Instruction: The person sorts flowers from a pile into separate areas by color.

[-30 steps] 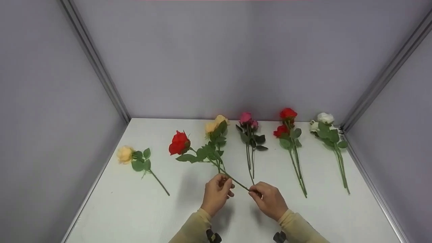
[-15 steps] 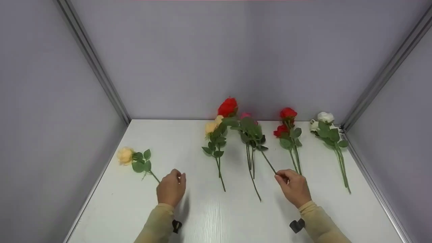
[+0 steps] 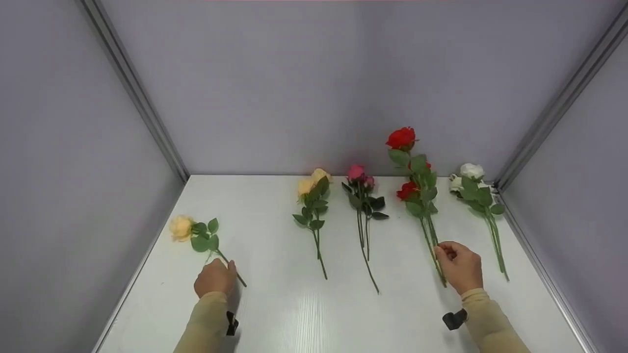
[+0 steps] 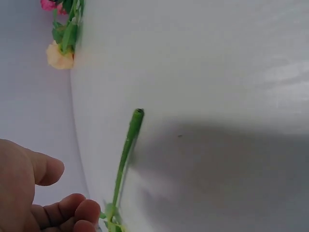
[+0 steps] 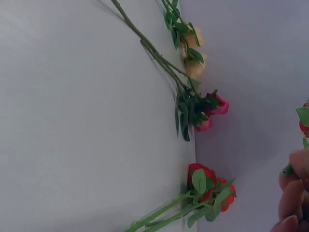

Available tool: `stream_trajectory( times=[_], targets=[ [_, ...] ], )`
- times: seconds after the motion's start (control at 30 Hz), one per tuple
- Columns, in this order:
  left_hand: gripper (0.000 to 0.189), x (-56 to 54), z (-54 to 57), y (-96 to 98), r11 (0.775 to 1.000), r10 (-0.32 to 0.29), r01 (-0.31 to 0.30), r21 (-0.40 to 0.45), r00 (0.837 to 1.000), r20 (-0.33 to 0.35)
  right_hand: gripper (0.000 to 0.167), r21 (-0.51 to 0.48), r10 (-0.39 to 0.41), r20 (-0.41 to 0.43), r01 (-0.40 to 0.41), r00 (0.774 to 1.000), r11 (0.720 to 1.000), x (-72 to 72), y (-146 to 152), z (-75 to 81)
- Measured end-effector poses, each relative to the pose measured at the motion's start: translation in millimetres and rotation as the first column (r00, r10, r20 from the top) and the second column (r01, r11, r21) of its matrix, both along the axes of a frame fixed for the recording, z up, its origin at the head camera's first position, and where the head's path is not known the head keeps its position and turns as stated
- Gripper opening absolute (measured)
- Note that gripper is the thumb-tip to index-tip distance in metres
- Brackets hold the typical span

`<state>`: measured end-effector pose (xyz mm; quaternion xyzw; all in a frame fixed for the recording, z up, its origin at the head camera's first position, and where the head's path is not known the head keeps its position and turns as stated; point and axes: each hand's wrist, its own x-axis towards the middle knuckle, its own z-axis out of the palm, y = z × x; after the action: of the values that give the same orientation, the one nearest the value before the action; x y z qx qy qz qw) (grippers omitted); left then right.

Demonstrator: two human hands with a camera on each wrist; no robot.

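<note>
My right hand (image 3: 460, 267) pinches the stem of a red rose (image 3: 402, 138) between thumb and fingers. Its bloom is raised above the table's back edge, and its leaves overlap two other red roses (image 3: 408, 190) lying there. The stem's cut end (image 5: 287, 170) pokes out of the pinch in the right wrist view. Over at the left, my left hand (image 3: 216, 277) hovers beside the stem of a single yellow rose (image 3: 181, 228). The left wrist view has its thumb and loosely bent fingers (image 4: 87, 211) apart, holding nothing, with the yellow rose's stem (image 4: 126, 147) close by.
Two yellow roses (image 3: 314, 184) and a bunch of pink roses (image 3: 356, 172) lie mid-table, stems toward me. White roses (image 3: 472, 171) lie at the far right. Grey panels (image 3: 314, 88) enclose the white table (image 3: 274, 318) at the back and sides.
The right hand has carried the red rose from centre-left to over the other red ones. My left hand has let go of that rose and moved left to the yellow rose's stem.
</note>
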<state>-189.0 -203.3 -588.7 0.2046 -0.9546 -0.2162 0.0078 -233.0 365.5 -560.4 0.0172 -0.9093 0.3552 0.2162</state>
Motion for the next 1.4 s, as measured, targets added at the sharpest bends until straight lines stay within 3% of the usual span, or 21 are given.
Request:
stream_trajectory(
  times=[0.2, 0.47, 0.57, 0.83, 1.03, 1.4],
  targets=[
    [0.043, -4.7, -13.4, -9.3, 0.999, -0.001, -0.004, 0.038, 0.993, 0.120, 0.012, -0.007, -0.074, 0.062, 0.074, 0.995, 0.997, -5.4, 22.3, -14.3],
    [0.047, -3.4, -24.3, -12.4, 0.995, 0.018, -0.036, 0.091, 0.982, 0.187, 0.020, -0.002, -0.143, 0.235, 0.148, 0.961, 0.989, -7.9, 36.0, -30.5],
    [0.051, -3.0, -24.7, -11.9, 0.994, 0.028, -0.049, 0.101, 0.980, 0.198, 0.025, -0.018, -0.146, 0.290, 0.158, 0.946, 0.987, -7.8, 36.1, -33.8],
    [0.059, -4.3, -23.0, -9.4, 0.989, 0.033, -0.064, 0.132, 0.974, 0.225, 0.024, -0.023, -0.115, 0.345, 0.130, 0.931, 0.991, -9.7, 28.4, -48.9],
    [0.057, -3.0, -24.5, -8.7, 0.989, 0.033, -0.063, 0.133, 0.976, 0.216, 0.019, -0.004, -0.084, 0.442, 0.095, 0.893, 0.995, -10.8, 21.0, -61.7],
    [0.050, -2.4, -26.4, -8.8, 0.990, 0.022, -0.047, 0.130, 0.981, 0.192, 0.016, -0.004, -0.093, 0.487, 0.109, 0.868, 0.994, -12.6, 18.0, -65.5]
  ],
)
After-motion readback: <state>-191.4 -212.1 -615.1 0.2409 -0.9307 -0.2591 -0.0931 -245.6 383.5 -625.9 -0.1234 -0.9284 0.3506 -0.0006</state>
